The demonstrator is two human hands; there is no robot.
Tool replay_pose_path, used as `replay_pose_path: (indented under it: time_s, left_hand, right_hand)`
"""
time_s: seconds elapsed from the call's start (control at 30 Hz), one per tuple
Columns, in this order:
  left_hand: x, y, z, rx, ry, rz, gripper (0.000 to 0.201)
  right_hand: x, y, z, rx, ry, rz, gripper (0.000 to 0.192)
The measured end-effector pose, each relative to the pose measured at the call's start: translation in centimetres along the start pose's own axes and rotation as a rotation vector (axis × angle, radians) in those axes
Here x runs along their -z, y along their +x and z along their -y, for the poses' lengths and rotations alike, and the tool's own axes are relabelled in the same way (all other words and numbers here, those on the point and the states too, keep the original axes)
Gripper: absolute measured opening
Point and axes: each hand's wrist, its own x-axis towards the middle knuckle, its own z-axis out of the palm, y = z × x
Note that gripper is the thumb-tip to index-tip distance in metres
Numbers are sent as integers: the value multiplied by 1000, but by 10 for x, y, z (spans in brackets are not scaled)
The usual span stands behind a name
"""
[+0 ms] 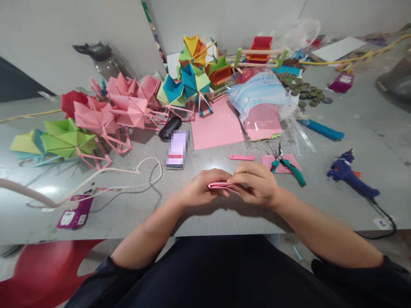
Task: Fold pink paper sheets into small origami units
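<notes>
Left hand: left hand [199, 189] is curled closed, fingertips pinching the left end of the folded pink paper [221, 186].
Right hand: right hand [257, 184] is closed over the right end of the same piece, thumb under, fingers on top.
Paper position: held flat between both hands, just above the near edge of the grey table [321, 205], in front of the body.
Handling (judged): light, thin, several layers thick; stiff along its folds, soft elsewhere. Creases and tears easily, not slippery. Best gripped at the two ends along the folded edge, with light pressure.
Near right: teal-handled pliers [287, 164] on a pink scrap, blue glue gun [351, 175] further right.
Mid: phone [177, 149], white cable [122, 179].
Far: pink sheet [216, 124], folded paper models [128, 107], plastic bag [261, 98].
</notes>
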Motion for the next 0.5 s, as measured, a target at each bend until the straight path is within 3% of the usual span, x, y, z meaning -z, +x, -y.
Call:
replay_pose_path:
  time_s: [0.2, 0.33, 0.5]
  left_hand:
    - [0, 0, -1, -58, 6, -12, 41]
    - [-1, -1, -2, -199, 32, -210, 53]
    - [-4, 0, -4, -334, 50, -421, 34]
  right_hand:
    - [0, -1, 0, -20, 37, -19, 7]
    - [0, 0, 2, -67, 48, -45, 8]
    - [1, 3, 1, -86, 53, -84, 13]
